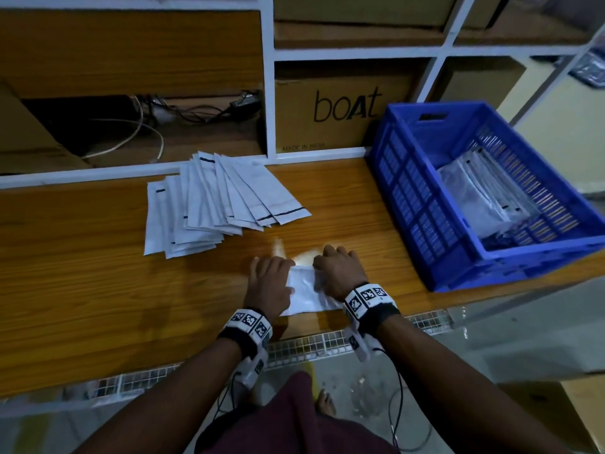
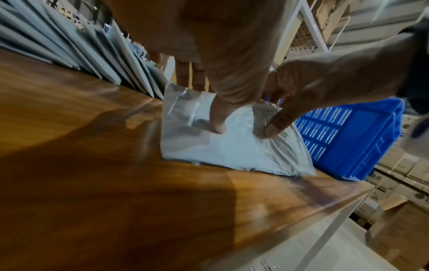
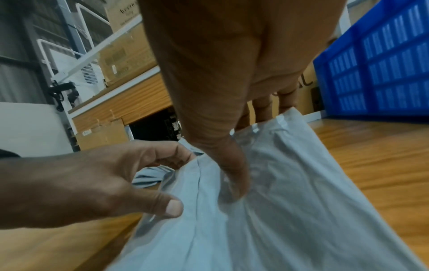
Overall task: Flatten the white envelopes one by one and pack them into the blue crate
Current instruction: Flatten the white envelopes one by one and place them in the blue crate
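Head view looks down from above; both wrist views, close and low, share the envelope (image 1: 306, 290).

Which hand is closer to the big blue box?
The right hand. It presses the white envelope on the side toward the blue crate. The left hand presses the envelope's other side, farther from the crate.

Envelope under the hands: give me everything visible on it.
The thin white plastic-looking envelope lies on the wooden shelf top near its front edge, left of the blue crate and apart from the fanned pile. It is creased and wrinkled, not yet flat. The left hand and right hand press it from either side, thumbs on top.
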Motion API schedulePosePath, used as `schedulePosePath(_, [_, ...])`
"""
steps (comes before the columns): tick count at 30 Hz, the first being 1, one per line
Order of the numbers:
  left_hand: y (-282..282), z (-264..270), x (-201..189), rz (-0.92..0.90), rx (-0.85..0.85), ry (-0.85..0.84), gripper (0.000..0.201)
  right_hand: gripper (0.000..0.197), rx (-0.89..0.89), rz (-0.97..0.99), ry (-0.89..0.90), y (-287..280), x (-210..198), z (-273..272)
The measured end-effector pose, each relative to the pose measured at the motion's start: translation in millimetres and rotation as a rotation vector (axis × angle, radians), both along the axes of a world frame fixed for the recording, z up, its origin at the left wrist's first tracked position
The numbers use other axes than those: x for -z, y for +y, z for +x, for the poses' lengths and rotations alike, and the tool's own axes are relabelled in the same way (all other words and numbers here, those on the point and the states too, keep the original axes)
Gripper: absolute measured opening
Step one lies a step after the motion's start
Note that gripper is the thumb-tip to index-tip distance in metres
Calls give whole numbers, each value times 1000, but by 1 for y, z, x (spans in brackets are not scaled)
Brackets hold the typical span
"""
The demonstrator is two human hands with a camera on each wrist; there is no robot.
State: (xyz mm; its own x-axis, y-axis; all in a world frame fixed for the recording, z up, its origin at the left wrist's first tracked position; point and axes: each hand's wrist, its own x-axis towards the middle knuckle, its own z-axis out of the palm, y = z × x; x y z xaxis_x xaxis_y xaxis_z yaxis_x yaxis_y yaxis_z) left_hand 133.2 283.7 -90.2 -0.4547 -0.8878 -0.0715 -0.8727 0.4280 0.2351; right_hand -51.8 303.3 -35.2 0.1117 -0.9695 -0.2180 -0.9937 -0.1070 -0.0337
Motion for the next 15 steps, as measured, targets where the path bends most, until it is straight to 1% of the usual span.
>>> schedulePosePath(2, [-2,-2,-8,-133,-13,50,45,35,-4,-97,-6,1,-9,-3])
schedulePosePath(4, [-2,-2,-15,-235,-15,116,34,34,-3,-189,-27,6,-14,-4])
schedulePosePath(6, [1,-3,-20,-266,12,174,39,37,8,-261,-73,16,-14,0])
schedulePosePath(7, [3,-3,-22,-264,24,180,43,41,13,-276,-86,23,-9,2])
schedulePosePath(9, [10,-3,-21,-222,51,132,46,48,16,-247,-68,38,10,7])
schedulePosePath(12, [25,-3,-2,-69,106,75,42,60,40,-99,-27,61,41,14])
schedulePosePath(14, [32,-3,16,-3,153,63,62,66,71,-26,-69,73,50,17])
schedulePosePath(15, [33,-3,22,6,173,47,69,68,93,-20,-95,77,51,19])
